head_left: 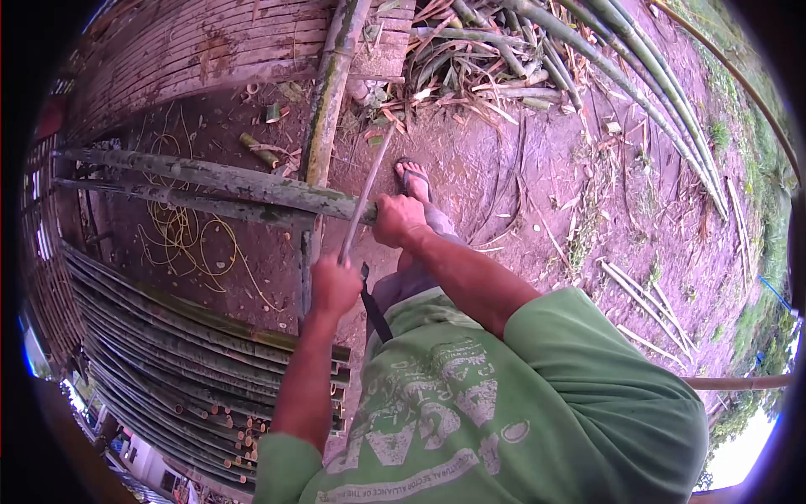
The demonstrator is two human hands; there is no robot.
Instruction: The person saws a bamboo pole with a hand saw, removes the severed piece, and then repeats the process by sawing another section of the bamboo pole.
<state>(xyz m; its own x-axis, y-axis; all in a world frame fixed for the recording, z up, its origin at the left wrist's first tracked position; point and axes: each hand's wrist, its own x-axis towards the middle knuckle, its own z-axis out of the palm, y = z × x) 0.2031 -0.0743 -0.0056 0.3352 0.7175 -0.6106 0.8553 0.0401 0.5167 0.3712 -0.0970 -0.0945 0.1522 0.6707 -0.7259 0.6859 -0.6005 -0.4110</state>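
Bamboo pole (185, 171), green-grey, mottled, one piece. Location: laid across the post (334, 67), near end just past it, long remainder running out to the post's left. Condition: round, apparently unsplit, dull skin with pale patches.

Right hand (399, 222): closed about the pole's near end, to the right of the post, fingers folded together.

Left hand (335, 287): fist wrapped round the grip end of a long blade (368, 186), held just right of the post; blade slants up and away, crossing by the pole's near end. Whether its edge touches the bamboo cannot be told from this steep, curved view.

Handling, by judgement: stiff and hollow, moderate in weight but long, so the far end should swing or tip readily. Skin likely smooth, slick if damp; walls tough, though apt to split along the grain. Best hold: close to the post, where it has support, palm over the top, fingers clear of the blade and of any sharp cut rim.

Adjacent items: second pole (210, 203), beside the first, left of the post; yellow cord (174, 244), looped on the ground, same side; stack of poles (201, 361), nearer the body, left of the post; bamboo scraps (437, 63), beyond and right of the post.
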